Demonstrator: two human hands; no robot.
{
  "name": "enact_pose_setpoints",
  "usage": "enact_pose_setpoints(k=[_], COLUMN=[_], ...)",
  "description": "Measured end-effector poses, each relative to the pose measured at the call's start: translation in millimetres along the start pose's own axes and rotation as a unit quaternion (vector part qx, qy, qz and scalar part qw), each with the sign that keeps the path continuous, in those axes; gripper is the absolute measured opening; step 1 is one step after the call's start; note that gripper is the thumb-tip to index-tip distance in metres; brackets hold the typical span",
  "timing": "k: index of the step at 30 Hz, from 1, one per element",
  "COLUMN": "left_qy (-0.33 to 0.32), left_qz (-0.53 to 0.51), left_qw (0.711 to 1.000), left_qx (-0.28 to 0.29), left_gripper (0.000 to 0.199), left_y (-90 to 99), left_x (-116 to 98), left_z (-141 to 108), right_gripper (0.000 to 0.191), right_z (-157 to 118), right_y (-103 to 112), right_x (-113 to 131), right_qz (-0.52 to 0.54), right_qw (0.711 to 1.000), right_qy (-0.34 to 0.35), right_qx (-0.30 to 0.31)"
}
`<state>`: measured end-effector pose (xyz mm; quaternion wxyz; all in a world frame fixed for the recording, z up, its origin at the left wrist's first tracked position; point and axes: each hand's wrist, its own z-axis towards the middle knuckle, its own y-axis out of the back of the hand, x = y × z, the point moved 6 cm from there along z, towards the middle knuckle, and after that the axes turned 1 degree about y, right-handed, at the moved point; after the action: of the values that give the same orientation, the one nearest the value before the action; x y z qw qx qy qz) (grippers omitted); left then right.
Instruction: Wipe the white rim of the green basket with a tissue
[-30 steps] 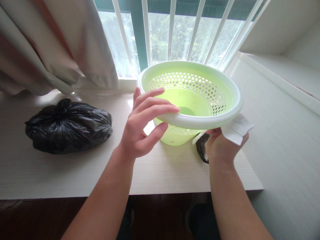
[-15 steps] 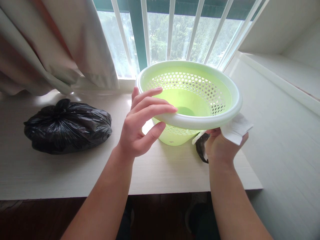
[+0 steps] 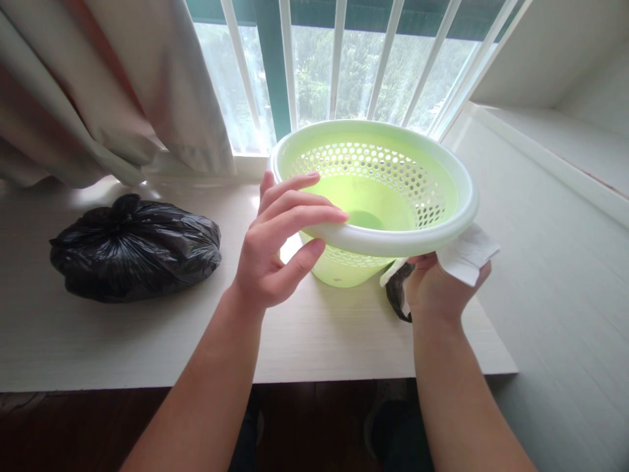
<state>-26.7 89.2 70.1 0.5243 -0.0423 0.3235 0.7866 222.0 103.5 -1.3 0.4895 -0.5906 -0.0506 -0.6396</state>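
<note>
A light-green plastic wastebasket (image 3: 339, 274) with a pale rim and bands of round holes stands on the white ledge, tilted a little. My left hand (image 3: 275, 236) grips its near left rim, fingers over the top and thumb outside below. On the right, my right hand (image 3: 437, 288) is under the rim against the outer wall, holding a white tissue (image 3: 469, 252). The basket and tissue partly hide its fingers. A dark crumpled piece of plastic (image 3: 399, 292) shows beside that hand; whether it is held or lies on the ledge, I cannot tell.
A knotted black plastic bag (image 3: 137, 249) lies full on the ledge (image 3: 314, 354) to the left. Behind are a barred window (image 3: 339, 72) and a curtain (image 3: 113, 92). A white panel (image 3: 550, 262) bounds the right side. Below the ledge's front edge, the floor is dark.
</note>
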Motion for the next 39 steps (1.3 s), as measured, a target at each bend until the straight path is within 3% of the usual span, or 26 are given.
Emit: enact_pose_setpoints(k=[18, 31, 39], left_qy=[-0.035, -0.014, 0.014], left_qz=[0.027, 0.071, 0.08], left_qw=[0.999, 0.997, 0.996], left_qx=[-0.001, -0.027, -0.049], left_gripper=[0.034, 0.035, 0.038], left_y=[-3.2, -3.7, -8.0], left_x=[-4.1, -11.4, -35.7], left_z=[-0.1, 0.4, 1.9], right_gripper=[0.034, 0.031, 0.024], right_z=[5.0, 5.8, 3.3], right_y=[3.4, 3.3, -0.4], right_x=[-4.6, -4.6, -2.5], right_qz=[0.02, 0.01, 0.013], right_qw=[1.0, 1.0, 1.0], right_qy=[-0.017, -0.02, -0.017], right_qx=[-0.007, -0.002, 0.011])
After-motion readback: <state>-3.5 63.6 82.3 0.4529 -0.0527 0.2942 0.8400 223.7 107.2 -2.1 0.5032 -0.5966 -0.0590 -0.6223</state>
